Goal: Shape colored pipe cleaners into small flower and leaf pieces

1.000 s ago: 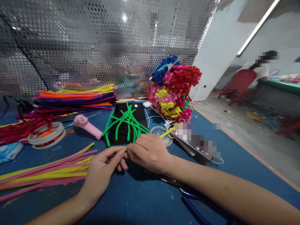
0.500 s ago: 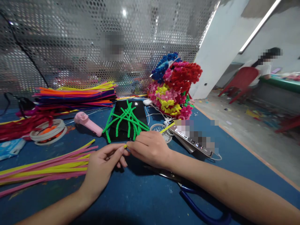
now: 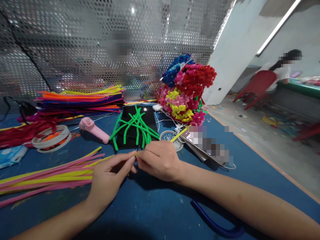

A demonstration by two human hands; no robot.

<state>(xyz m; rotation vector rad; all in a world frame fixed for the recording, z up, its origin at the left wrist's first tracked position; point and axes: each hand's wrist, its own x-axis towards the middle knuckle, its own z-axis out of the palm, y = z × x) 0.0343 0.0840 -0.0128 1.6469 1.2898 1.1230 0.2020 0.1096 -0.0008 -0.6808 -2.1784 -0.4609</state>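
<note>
Near the middle of the table, my left hand (image 3: 110,178) pinches the end of a yellow pipe cleaner (image 3: 178,135) between thumb and forefinger. My right hand (image 3: 160,161) is closed on the same pipe cleaner, its fingertips meeting the left ones; the stem sticks out past the knuckles to the upper right. A small dark tip shows above the pinch, too small to name. Just beyond the hands, several bent green pipe cleaners (image 3: 137,125) lie across a black tray (image 3: 128,110). Under my right forearm, a blue scissors handle (image 3: 212,223) shows in part, the blades hidden.
Pink and yellow pipe cleaners (image 3: 57,178) lie left, with a larger bundle (image 3: 80,101) behind. A pink handheld device (image 3: 93,130), white rings (image 3: 51,140), a dish of beads (image 3: 177,145), a propped phone (image 3: 205,146) and fuzzy flowers (image 3: 187,90) surround the hands. A person sits far right.
My hands stay together with only a slight shift in the fingers at the pinch. The scissors blade seen beside my right wrist before is now hidden; part of the handle still shows.
</note>
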